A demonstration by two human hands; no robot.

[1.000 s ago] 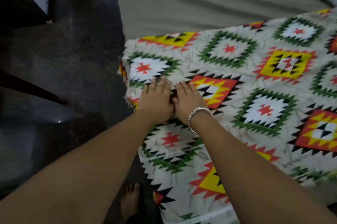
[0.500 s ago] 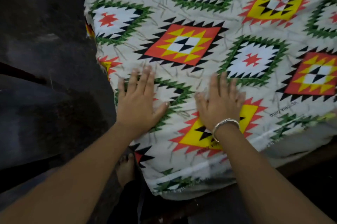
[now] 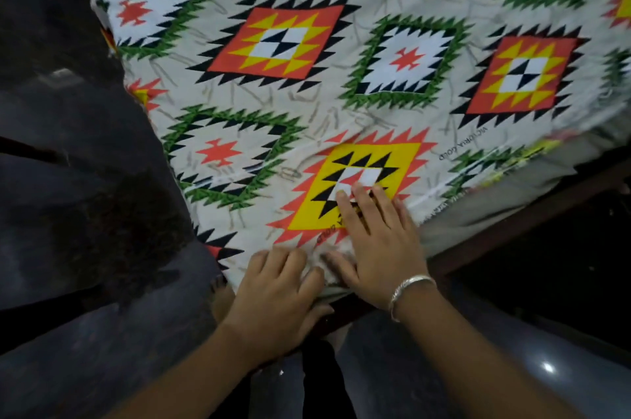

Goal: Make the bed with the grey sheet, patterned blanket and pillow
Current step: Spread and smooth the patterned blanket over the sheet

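Note:
The patterned blanket point(image 3: 341, 84), white with red, yellow, green and black diamond shapes, covers the near corner of the bed. My left hand point(image 3: 276, 295) rests on the blanket's nearest corner with fingers curled over the edge; whether it grips the cloth is unclear. My right hand point(image 3: 379, 241), with a silver bracelet on the wrist, lies flat with fingers spread on the blanket beside it. A strip of grey sheet point(image 3: 485, 207) shows under the blanket's right edge. No pillow is in view.
A dark wooden bed frame point(image 3: 512, 227) runs along the lower right edge of the mattress. Dark glossy floor point(image 3: 68, 213) lies to the left and below. My bare foot point(image 3: 222, 295) stands by the bed corner.
Both hands slid back toward me across the blanket, from its middle to the near corner. The view tilted down, so the bare grey sheet at the far end is out of frame.

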